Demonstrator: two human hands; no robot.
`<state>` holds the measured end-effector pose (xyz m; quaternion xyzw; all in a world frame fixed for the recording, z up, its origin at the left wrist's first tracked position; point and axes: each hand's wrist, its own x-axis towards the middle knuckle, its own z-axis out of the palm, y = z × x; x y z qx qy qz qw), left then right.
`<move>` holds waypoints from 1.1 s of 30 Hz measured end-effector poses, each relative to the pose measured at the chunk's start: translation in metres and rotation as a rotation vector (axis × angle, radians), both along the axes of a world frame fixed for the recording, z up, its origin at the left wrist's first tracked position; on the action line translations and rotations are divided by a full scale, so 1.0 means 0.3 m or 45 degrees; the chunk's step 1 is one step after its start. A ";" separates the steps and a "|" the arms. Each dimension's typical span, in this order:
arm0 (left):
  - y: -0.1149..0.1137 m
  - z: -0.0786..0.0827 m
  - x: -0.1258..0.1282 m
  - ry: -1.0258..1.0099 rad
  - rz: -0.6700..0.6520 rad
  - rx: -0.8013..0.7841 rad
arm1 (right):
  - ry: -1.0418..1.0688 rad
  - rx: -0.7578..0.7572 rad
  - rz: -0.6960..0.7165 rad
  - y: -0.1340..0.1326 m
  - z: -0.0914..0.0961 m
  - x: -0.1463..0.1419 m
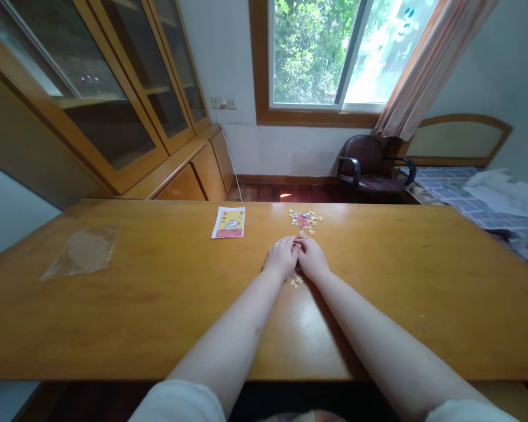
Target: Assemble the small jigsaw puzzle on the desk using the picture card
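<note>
Two hands, left (281, 258) against right (312, 258), over puzzle pieces (296, 282), table (158, 299) edges distant.

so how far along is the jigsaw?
Early. Done: flat clear plastic bag lies aside, yellow-and-red picture card laid out. In hand: left hand and right hand meet over a few small yellow pieces. Left: the loose pile of yellow and red jigsaw pieces beyond them.

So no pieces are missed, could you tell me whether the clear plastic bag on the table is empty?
Empty, it seems: the plastic bag lies flat on the table, wood showing through it.
</note>
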<state>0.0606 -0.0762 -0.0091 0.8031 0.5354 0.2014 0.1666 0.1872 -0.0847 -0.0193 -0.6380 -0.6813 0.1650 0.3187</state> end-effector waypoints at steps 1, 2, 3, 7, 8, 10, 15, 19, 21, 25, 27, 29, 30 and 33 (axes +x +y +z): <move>0.005 0.000 -0.002 0.006 0.016 -0.005 | 0.024 0.006 -0.116 0.011 -0.004 0.010; 0.009 -0.001 -0.004 0.010 0.043 -0.009 | 0.017 0.006 -0.225 0.027 -0.008 0.020; 0.014 -0.001 -0.005 0.012 0.071 -0.013 | -0.022 -0.002 -0.310 0.046 -0.011 0.028; 0.021 -0.003 -0.012 -0.005 0.121 -0.020 | -0.240 -0.123 -0.388 0.149 -0.014 0.056; 0.020 -0.002 -0.013 -0.012 0.121 -0.020 | -0.277 -0.147 -0.389 0.178 -0.012 0.064; 0.018 0.000 -0.014 -0.026 0.117 -0.028 | -0.349 -0.199 -0.385 0.237 -0.006 0.083; 0.009 0.008 -0.011 -0.058 0.115 -0.020 | -0.499 -0.227 -0.188 0.363 0.009 0.129; 0.000 0.016 -0.008 -0.070 0.121 -0.004 | -0.559 -0.182 0.080 0.421 0.012 0.138; -0.003 0.018 -0.007 -0.067 0.123 -0.008 | -0.583 -0.168 0.178 0.432 0.013 0.137; -0.002 0.016 -0.005 -0.070 0.123 0.005 | -0.561 -0.126 0.251 0.427 0.017 0.139; 0.000 0.015 -0.005 -0.070 0.131 -0.001 | -0.505 -0.082 0.250 0.414 0.017 0.147; 0.002 0.015 -0.006 -0.067 0.132 -0.016 | -0.450 -0.046 0.206 0.393 0.014 0.159; 0.004 0.016 -0.006 -0.066 0.131 -0.020 | -0.434 -0.042 0.188 0.381 0.012 0.167; 0.007 0.015 -0.009 -0.064 0.128 -0.015 | -0.454 -0.068 0.216 0.341 0.006 0.187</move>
